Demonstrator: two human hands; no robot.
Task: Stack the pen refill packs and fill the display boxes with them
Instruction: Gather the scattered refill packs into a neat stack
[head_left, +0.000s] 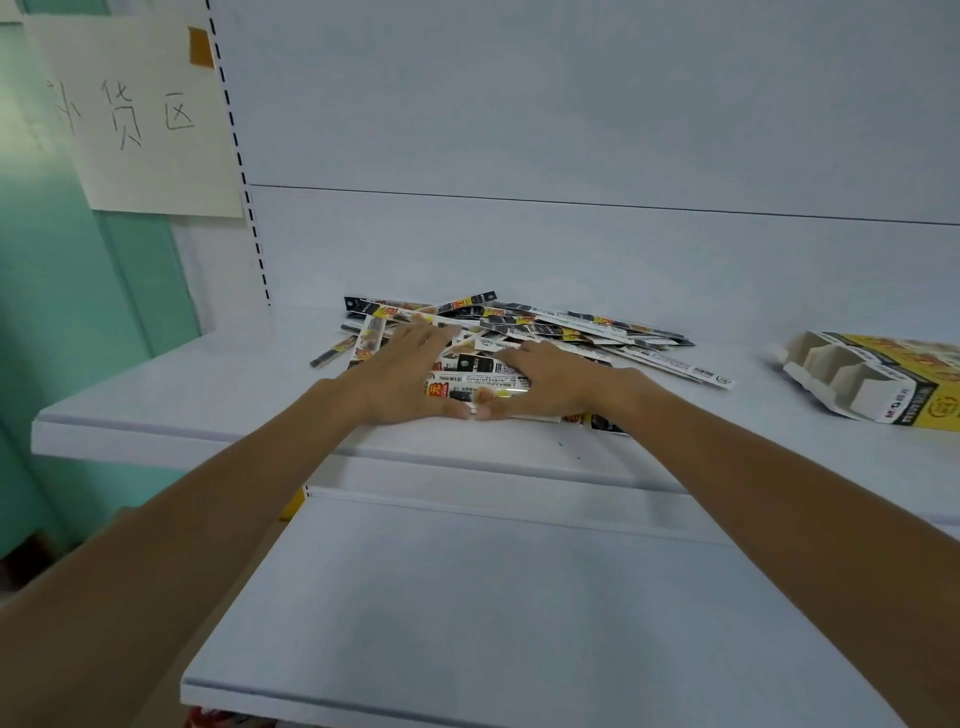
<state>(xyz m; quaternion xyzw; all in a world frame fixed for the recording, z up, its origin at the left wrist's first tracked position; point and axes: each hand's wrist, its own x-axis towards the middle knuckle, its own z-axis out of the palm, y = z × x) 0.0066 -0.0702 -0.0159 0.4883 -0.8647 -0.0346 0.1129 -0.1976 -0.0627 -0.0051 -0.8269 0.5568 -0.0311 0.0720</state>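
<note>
- Two hands lie flat on a loose pile of pen refill packs (561, 325) on the upper shelf (208, 384).
- The left hand (400, 379) is spread wide, palm down. Its fingers are straight and point away from the person, pressing on the left part of the pile.
- The right hand (550, 382) is also flat and wide, palm down. Its fingers reach leftward over the middle of the pile, and nothing is pinched or curled round.
- The two thumb tips touch each other at the near edge of the pile, so the hands frame the front packs between them.
- The packs are long, narrow sleeves printed in black, white and yellow. They lie crossed at many angles, fanning out to the right behind the right hand.
- One single pack (332, 352) lies just beside the pile on its left, apart from the left hand.
- A yellow display box (883, 384) lies tilted on the same shelf, well apart to the right and partly cut off by the picture's edge. Its pale inner compartments face the pile and show only bare cardboard.
- A lower shelf (519, 623) juts out beneath the forearms.
- A paper sign (145, 119) with handwritten characters is taped to the upright at the upper left.
</note>
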